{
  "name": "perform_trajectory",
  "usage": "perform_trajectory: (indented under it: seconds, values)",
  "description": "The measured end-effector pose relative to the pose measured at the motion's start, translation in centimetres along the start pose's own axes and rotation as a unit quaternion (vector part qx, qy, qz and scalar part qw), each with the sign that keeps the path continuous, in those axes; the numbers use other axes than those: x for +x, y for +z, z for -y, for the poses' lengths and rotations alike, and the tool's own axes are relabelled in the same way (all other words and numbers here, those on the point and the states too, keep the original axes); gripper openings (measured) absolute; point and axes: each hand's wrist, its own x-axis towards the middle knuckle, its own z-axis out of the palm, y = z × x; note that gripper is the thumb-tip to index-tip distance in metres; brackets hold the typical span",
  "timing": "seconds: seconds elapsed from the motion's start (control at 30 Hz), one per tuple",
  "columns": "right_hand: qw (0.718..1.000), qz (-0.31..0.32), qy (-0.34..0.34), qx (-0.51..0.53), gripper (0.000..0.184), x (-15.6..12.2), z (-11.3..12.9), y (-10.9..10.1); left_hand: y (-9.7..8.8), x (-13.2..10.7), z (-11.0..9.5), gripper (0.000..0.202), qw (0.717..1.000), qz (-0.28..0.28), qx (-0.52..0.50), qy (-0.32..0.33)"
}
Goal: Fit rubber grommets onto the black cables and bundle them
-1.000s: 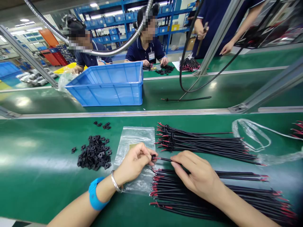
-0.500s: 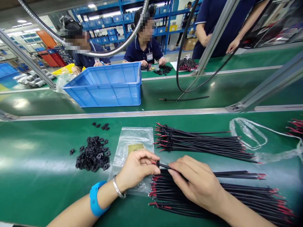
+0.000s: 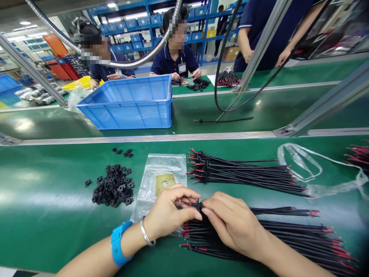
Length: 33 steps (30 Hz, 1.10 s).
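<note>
My left hand [image 3: 171,211] pinches a small black grommet [image 3: 199,206] between thumb and fingers. The grommet sits around a black cable [image 3: 193,204], whose thin wire end sticks out toward the left palm. Close against the grommet's other side, my right hand [image 3: 235,223] has its fingers closed on the cable. Under and beyond the right hand lies a bundle of black cables with red wire ends [image 3: 305,234]. Farther back rests a second bundle [image 3: 245,175] with black pieces near its left ends. A pile of loose black grommets [image 3: 113,186] lies to the left.
A clear plastic bag [image 3: 150,165] with a yellowish square piece [image 3: 159,184] lies behind my left hand. Beyond the metal rail [image 3: 144,137] stands a blue crate [image 3: 129,115]. A black hanging cable [image 3: 216,77] loops down at the right. Several people are across the bench.
The grommet now sits farther along the cable, with more of the wire end showing on its left. My left hand has moved slightly right; the two hands' fingertips are closer together.
</note>
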Motion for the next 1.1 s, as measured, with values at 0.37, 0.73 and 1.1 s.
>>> perform_trajectory:
  seconds: [0.37, 0.73, 1.1]
  values:
    - [1.0, -0.005, 0.006, -0.019, 0.011, 0.0, -0.4, -0.3, -0.2, -0.2, 0.7, 0.023, 0.995, 0.005, -0.084, -0.059]
    - [1.0, 0.012, 0.003, -0.014, 0.013, -0.3, -0.7, 0.0, 0.1, -0.1, 0.7, 0.022, 0.999, -0.012, -0.041, -0.021]
    - [0.994, 0.001, -0.015, -0.112, 0.024, 0.7, -0.7, 0.4, -1.2, -0.2, 2.1, 0.021, 0.988, -0.046, 0.135, 0.065]
